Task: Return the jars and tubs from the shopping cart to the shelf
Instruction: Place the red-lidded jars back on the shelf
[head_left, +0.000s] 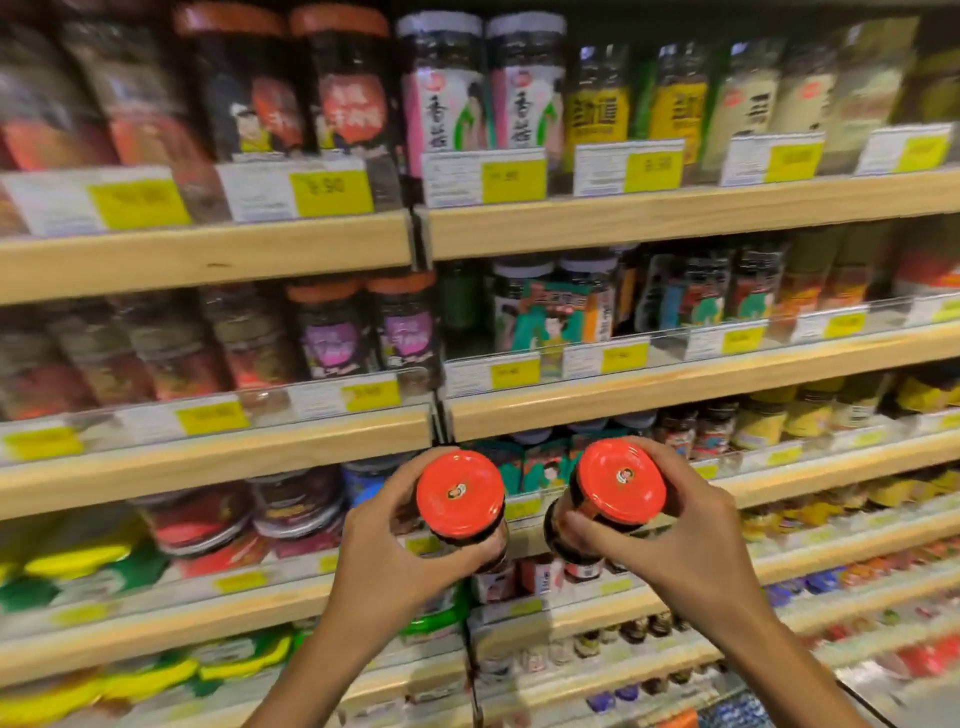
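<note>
The two jars held up in front have glossy red lids (460, 493) that look like smooth painted metal, each with a small printed sticker in the middle. The left jar (488, 545) and the right jar (558, 530) have dark, shiny bodies like glass, with paper labels lower down. The shelf edges (208, 254) are pale wood with a matt, smooth finish. The price tags (332, 193) are paper, white and yellow, behind clear shiny plastic strips. The jars on the shelf (441, 98) look like clear plastic with glossy printed labels.
</note>
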